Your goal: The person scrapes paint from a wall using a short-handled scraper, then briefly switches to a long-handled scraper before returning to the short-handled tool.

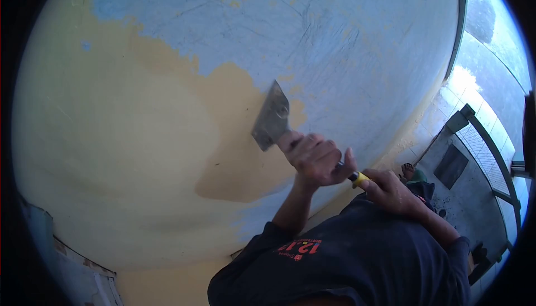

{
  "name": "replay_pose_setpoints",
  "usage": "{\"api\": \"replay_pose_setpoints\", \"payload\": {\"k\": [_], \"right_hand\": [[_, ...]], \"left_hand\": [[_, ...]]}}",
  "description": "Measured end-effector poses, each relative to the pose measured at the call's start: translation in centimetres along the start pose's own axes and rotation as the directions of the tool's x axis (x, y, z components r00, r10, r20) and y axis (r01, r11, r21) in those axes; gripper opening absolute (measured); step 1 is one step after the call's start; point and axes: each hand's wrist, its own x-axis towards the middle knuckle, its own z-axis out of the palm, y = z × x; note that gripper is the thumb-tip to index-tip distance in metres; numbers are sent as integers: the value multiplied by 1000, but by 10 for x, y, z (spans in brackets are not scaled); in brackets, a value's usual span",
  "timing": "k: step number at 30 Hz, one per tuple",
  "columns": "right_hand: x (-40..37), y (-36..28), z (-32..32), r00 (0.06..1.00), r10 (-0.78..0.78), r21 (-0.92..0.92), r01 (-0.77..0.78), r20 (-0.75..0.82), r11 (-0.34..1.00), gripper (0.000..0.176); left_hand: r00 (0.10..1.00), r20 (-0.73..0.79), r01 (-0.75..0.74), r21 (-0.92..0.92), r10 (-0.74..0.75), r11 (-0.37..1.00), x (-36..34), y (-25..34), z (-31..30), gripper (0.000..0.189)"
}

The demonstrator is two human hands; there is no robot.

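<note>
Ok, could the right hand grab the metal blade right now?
Probably not easily: the right hand grips the yellow handle end, and the left hand sits between it and the metal blade.

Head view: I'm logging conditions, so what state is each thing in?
Left hand: closed on the scraper
Right hand: closed on the scraper's yellow end
Scraper: gripped by both hands; contact with the wall unclear
Wall: part yellow, part bluish, scratched
Darker wall patch: possibly damp
Dark shirt: worn

A grey-bladed scraper [271,117] with a black-and-yellow handle [362,179] slants before the patchy yellow-and-blue wall [139,116].
</note>
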Motion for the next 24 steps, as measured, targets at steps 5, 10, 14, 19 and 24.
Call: {"api": "replay_pose_setpoints", "payload": {"k": [5, 10, 14, 19, 24], "right_hand": [[-2, 6, -3, 998, 37, -44, -39, -41, 998, 47], [2, 0, -1, 1000, -15, -57, 14, -23, 998, 46], [1, 5, -2, 996, -51, -69, 46, -73, 997, 46], [0, 2, 0, 999, -35, -46, 34, -25, 998, 45], [1, 15, -3, 997, -26, -16, 25, -76, 1000, 45]], "left_hand": [[998, 44, 54, -36, -53, 998, -11, 3, 12, 37], [1000, 5, 4, 10, -4, 1000, 0, 0, -1, 37], [999, 24, 39, -2, -39, 999, -6, 3, 7, 36], [998, 50, 46, -44, -44, 998, -4, -1, 0, 36], [998, 50, 46, -32, -44, 998, -3, 5, 18, 36]]}}
